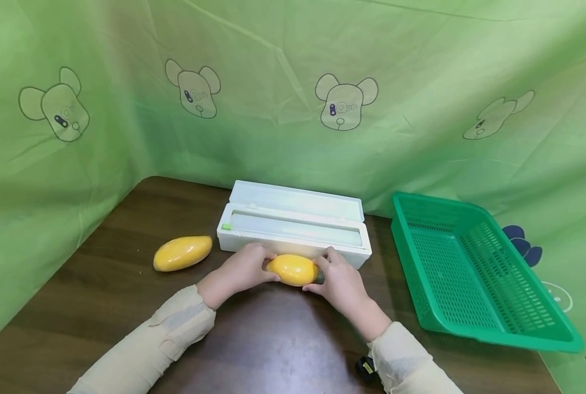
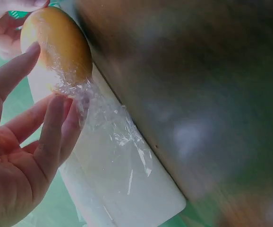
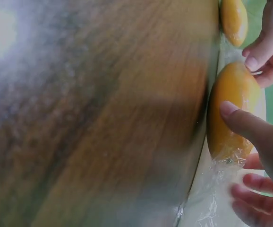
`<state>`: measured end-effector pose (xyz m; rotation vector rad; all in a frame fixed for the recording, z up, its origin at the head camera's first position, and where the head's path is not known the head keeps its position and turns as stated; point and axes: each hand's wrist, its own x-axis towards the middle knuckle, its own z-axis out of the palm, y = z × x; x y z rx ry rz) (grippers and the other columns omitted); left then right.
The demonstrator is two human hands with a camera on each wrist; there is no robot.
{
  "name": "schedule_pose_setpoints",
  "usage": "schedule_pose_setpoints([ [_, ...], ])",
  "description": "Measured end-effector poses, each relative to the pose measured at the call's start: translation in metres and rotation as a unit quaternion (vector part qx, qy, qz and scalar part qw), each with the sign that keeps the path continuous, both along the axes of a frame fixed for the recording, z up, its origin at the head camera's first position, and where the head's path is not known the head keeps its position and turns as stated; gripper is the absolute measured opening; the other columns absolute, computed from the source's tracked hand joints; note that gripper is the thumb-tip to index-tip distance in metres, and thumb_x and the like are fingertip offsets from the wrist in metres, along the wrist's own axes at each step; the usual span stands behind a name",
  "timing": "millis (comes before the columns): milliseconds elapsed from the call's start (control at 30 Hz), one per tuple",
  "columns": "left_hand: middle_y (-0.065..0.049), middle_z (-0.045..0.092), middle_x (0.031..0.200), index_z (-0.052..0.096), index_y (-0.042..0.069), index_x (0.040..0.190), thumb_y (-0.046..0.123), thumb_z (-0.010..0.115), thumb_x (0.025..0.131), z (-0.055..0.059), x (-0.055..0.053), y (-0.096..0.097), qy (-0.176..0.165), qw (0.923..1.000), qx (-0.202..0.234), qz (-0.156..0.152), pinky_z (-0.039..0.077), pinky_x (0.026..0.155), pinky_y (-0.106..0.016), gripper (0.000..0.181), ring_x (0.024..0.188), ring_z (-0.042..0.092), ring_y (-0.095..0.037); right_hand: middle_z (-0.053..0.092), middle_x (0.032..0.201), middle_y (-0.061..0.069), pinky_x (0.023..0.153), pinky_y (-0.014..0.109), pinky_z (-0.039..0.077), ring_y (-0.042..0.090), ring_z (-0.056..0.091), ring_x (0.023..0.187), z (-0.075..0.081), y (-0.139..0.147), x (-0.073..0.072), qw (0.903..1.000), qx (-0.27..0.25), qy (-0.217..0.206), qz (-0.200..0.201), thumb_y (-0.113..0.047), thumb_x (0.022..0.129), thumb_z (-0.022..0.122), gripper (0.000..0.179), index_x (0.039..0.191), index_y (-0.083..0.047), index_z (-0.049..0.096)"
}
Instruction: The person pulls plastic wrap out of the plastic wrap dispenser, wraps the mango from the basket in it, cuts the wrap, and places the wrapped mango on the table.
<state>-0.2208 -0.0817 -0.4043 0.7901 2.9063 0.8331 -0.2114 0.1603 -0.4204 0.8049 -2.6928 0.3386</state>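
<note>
A yellow mango (image 1: 293,270) is held between both hands in front of the cling film box (image 1: 293,243). Clear film covers the fruit, and loose crumpled film (image 2: 120,127) trails from one end in the left wrist view. My left hand (image 1: 247,268) grips the mango's left end, thumb on the fruit and fingers at the gathered film. At the other end, my right hand (image 1: 341,278) holds it, its thumb (image 3: 231,111) pressed on the skin in the right wrist view. A second mango (image 1: 183,253), shiny with film, lies on the table to the left.
The white box's lid (image 1: 295,200) is raised, showing the roll inside and a green slider (image 1: 227,226) at its left. A green plastic basket (image 1: 416,273) stands on the right. Green printed cloth (image 1: 273,137) hangs behind the brown table (image 1: 253,350).
</note>
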Motion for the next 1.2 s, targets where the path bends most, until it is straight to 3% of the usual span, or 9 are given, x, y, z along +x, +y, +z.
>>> schedule_pose_setpoints([
  [100, -0.005, 0.062, 0.085, 0.078, 0.004, 0.099, 0.022, 0.090, 0.079, 0.005, 0.004, -0.002, 0.002, 0.9997, 0.005, 0.025, 0.047, 0.074, -0.032, 0.030, 0.081, 0.053, -0.018, 0.054, 0.096, 0.008, 0.063, 0.042, 0.053, 0.027, 0.058, 0.077, -0.001, -0.002, 0.000, 0.9999, 0.002, 0.011, 0.005, -0.038, 0.061, 0.100, 0.059, 0.097, -0.006, 0.066],
  [233, -0.011, 0.061, 0.105, 0.074, 0.000, 0.119, 0.025, 0.088, 0.082, 0.020, 0.008, -0.011, -0.006, 0.9967, 0.033, 0.074, 0.052, 0.076, -0.037, 0.047, 0.087, 0.057, -0.022, 0.054, 0.095, 0.008, 0.066, 0.044, 0.052, 0.028, 0.058, 0.081, -0.003, -0.003, 0.000, 0.9998, 0.016, 0.011, 0.006, -0.038, 0.061, 0.100, 0.063, 0.096, -0.006, 0.059],
  [367, -0.014, 0.062, 0.116, 0.070, 0.002, 0.127, 0.027, 0.086, 0.084, 0.035, 0.002, -0.031, 0.010, 0.9895, 0.069, 0.127, 0.054, 0.080, -0.042, 0.053, 0.095, 0.061, -0.027, 0.057, 0.099, 0.009, 0.067, 0.045, 0.052, 0.029, 0.061, 0.084, -0.004, -0.003, -0.001, 0.9997, 0.022, 0.006, -0.001, -0.038, 0.062, 0.099, 0.065, 0.099, -0.006, 0.057],
  [467, -0.019, 0.061, 0.125, 0.067, 0.002, 0.132, 0.027, 0.087, 0.083, 0.043, -0.005, -0.050, 0.011, 0.9859, 0.071, 0.151, 0.053, 0.089, -0.049, 0.059, 0.106, 0.062, -0.034, 0.058, 0.101, 0.009, 0.067, 0.045, 0.053, 0.029, 0.062, 0.084, -0.003, -0.003, 0.000, 0.9997, 0.023, 0.006, -0.002, -0.039, 0.062, 0.099, 0.066, 0.102, -0.006, 0.058],
  [667, -0.034, 0.050, 0.140, 0.053, -0.009, 0.142, 0.023, 0.086, 0.083, 0.049, -0.019, -0.083, -0.043, 0.9879, 0.041, 0.144, 0.039, 0.108, -0.057, 0.075, 0.130, 0.047, -0.048, 0.060, 0.101, 0.007, 0.064, 0.042, 0.051, 0.027, 0.062, 0.081, -0.003, -0.002, 0.002, 0.9998, 0.018, 0.008, 0.004, -0.042, 0.063, 0.098, 0.066, 0.105, -0.007, 0.060],
  [967, -0.036, 0.043, 0.148, 0.044, -0.012, 0.147, 0.029, 0.086, 0.084, 0.042, -0.035, -0.098, -0.110, 0.9848, 0.024, 0.132, 0.035, 0.112, -0.058, 0.086, 0.139, 0.038, -0.051, 0.064, 0.102, 0.008, 0.065, 0.044, 0.054, 0.027, 0.063, 0.078, 0.004, -0.002, 0.003, 0.9999, 0.009, -0.007, 0.005, -0.042, 0.065, 0.097, 0.066, 0.108, -0.005, 0.064],
  [1100, -0.034, 0.043, 0.149, 0.043, -0.012, 0.147, 0.028, 0.085, 0.085, 0.041, -0.038, -0.100, -0.128, 0.9825, 0.025, 0.133, 0.035, 0.112, -0.057, 0.085, 0.139, 0.039, -0.049, 0.064, 0.093, 0.005, 0.063, 0.037, 0.053, 0.022, 0.062, 0.073, 0.023, -0.006, 0.000, 0.9987, 0.012, -0.045, 0.023, -0.041, 0.069, 0.095, 0.056, 0.105, -0.007, 0.067],
  [1200, -0.034, 0.046, 0.147, 0.042, -0.011, 0.148, 0.026, 0.085, 0.085, 0.041, -0.040, -0.104, -0.132, 0.9824, 0.030, 0.128, 0.038, 0.110, -0.056, 0.085, 0.136, 0.043, -0.048, 0.066, 0.091, 0.003, 0.067, 0.035, 0.053, 0.020, 0.063, 0.075, 0.047, -0.015, -0.008, 0.9919, 0.023, -0.107, 0.064, -0.036, 0.077, 0.090, 0.043, 0.102, -0.007, 0.070],
])
